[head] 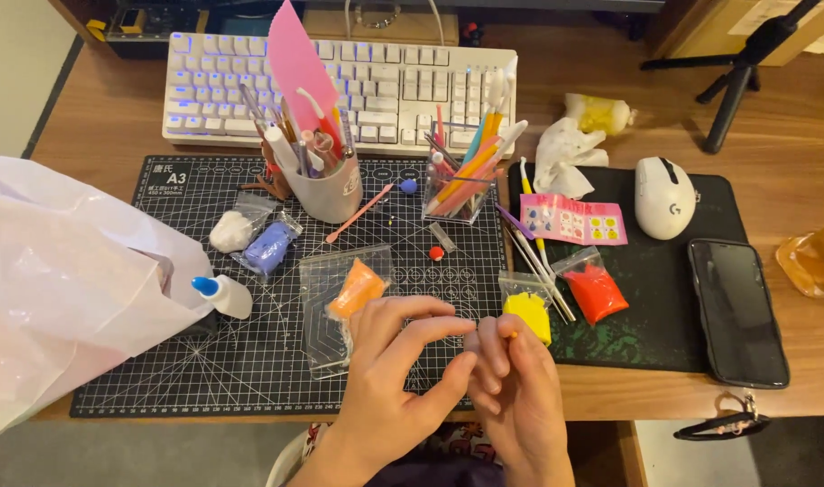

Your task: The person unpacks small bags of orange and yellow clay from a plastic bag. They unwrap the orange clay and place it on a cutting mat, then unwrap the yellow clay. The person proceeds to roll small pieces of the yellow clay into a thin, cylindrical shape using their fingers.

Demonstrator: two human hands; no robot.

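Your two hands meet low over the near edge of the cutting mat (249, 361). Your right hand (520, 388) is curled, its fingertips pinching a tiny bit of orange clay (513, 335); only a speck shows. Your left hand (398, 361) has its fingers half spread, index and thumb reaching in to that same speck. It looks soft and near weightless, likely tacky, so a light fingertip pinch should do; squeeze hard and it would probably flatten.

Just past your left fingers lies the clear bag of orange clay (353, 293), a soft lump inside slippery film. Beside your right hand sit the yellow clay bag (529, 311) and the red clay bag (597, 290).

Left of that, a glue bottle (224, 294), then white clay (231, 231) and blue clay (267, 247). Farther on, the cup of tools (326, 185), and at the back of the counter (791, 153), the keyboard (376, 81).
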